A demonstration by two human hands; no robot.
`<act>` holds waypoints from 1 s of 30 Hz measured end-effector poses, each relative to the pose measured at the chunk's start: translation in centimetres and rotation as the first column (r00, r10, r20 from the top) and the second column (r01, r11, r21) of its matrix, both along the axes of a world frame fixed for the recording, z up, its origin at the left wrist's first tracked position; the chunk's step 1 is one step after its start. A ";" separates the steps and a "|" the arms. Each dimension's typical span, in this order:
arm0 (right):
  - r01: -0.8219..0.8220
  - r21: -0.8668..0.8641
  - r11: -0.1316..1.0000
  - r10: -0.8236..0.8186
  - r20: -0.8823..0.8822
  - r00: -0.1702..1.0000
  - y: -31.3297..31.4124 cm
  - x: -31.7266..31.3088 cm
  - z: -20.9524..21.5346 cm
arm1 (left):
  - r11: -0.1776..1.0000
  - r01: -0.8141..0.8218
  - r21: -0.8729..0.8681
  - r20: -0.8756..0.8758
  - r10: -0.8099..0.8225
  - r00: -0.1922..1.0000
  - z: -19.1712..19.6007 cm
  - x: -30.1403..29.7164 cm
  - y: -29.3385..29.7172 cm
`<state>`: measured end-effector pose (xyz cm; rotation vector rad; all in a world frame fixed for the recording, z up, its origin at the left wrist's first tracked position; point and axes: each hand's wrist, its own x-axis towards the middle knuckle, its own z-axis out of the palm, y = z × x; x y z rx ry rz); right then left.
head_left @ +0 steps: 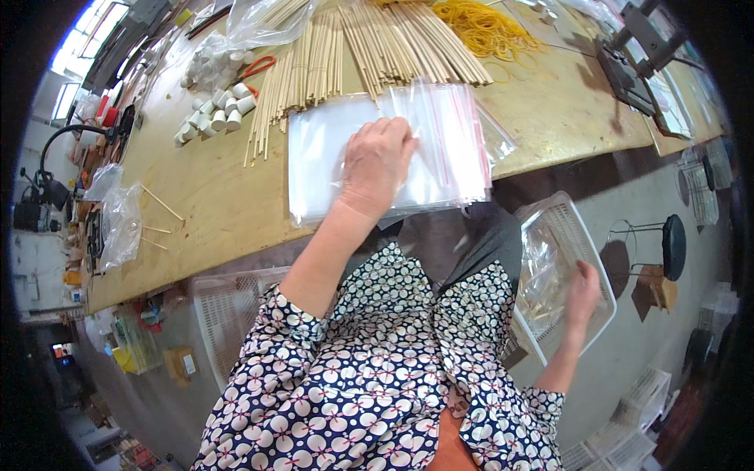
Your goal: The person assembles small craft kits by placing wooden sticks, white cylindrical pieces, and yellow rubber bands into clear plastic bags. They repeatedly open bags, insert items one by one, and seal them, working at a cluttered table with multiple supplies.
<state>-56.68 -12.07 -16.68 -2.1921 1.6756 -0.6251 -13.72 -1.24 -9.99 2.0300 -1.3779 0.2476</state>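
Observation:
My left hand (375, 161) lies on a stack of clear zip bags (314, 173) at the table's near edge. Its fingers are curled together and pinch the top bag, whose film creases beside them. Low on the right, my right hand (583, 294) is over the near side of a white plastic basket (585, 224), fingers apart and nothing seen in them. Inside the basket are clear bags with thin sticks (542, 271). Just beyond the zip bags, many thin wooden sticks (314, 74) lie in rows.
Yellow rubber bands (487, 27) are heaped at the back. White cylindrical pieces (220, 110) and orange-handled scissors (258, 67) lie to the left. A dark metal device (628, 71) stands at far right. Another white basket (228, 314) is below the table; a round stool (673, 245) stands right.

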 end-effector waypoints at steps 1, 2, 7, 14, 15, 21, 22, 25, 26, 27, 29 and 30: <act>-0.046 0.004 0.999 0.046 -0.003 0.999 0.2 1.7 0.2 | 1.000 0.000 -0.018 -0.081 -0.002 0.997 0.1 0.2 0.0; -0.110 0.005 0.994 0.109 0.071 0.992 0.4 3.0 0.1 | 0.999 -0.002 -0.037 -0.161 -0.004 0.987 -0.1 0.4 0.0; -0.366 0.034 0.930 0.322 0.405 0.856 3.4 11.1 3.5 | 0.824 -0.323 -0.466 -0.862 -0.340 0.377 0.5 2.4 1.0; -0.742 0.367 0.560 0.018 0.891 0.454 6.9 15.9 9.1 | 0.887 0.429 -0.172 -0.149 -0.454 0.879 4.6 -3.8 5.4; -0.789 0.361 0.496 -0.019 0.913 0.406 6.7 16.0 9.5 | 0.851 0.517 -0.089 0.081 -0.512 0.855 4.6 -5.4 5.5; -0.700 0.591 0.400 0.047 0.750 0.659 7.3 14.8 8.3 | 0.830 0.557 -0.004 -0.060 -0.556 0.829 1.7 -7.8 8.3; -0.712 0.609 0.351 0.037 0.750 0.660 7.4 14.5 8.0 | 0.828 0.561 -0.013 -0.088 -0.560 0.824 1.1 -7.7 8.6; -0.702 0.662 0.264 0.007 0.726 0.687 8.3 14.3 7.4 | 0.853 0.521 0.018 -0.270 -0.497 0.824 -0.9 -7.9 9.7; -0.696 0.670 0.259 -0.009 0.722 0.692 8.6 14.2 6.8 | 0.860 0.507 0.059 -0.352 -0.457 0.817 -1.8 -7.9 9.9; -0.690 0.676 0.259 -0.030 0.719 0.694 8.9 14.1 6.2 | 0.873 0.487 0.029 -0.511 -0.406 0.758 -1.9 -8.4 10.1; -0.672 0.662 0.331 -0.150 0.740 0.655 9.5 14.3 4.3 | 0.902 0.431 -0.015 -0.777 -0.282 0.562 -2.0 -10.1 10.2; -0.676 0.624 0.391 -0.152 0.769 0.621 9.7 14.6 3.4 | 0.887 0.460 -0.031 -0.862 -0.257 0.437 -1.6 -10.6 10.3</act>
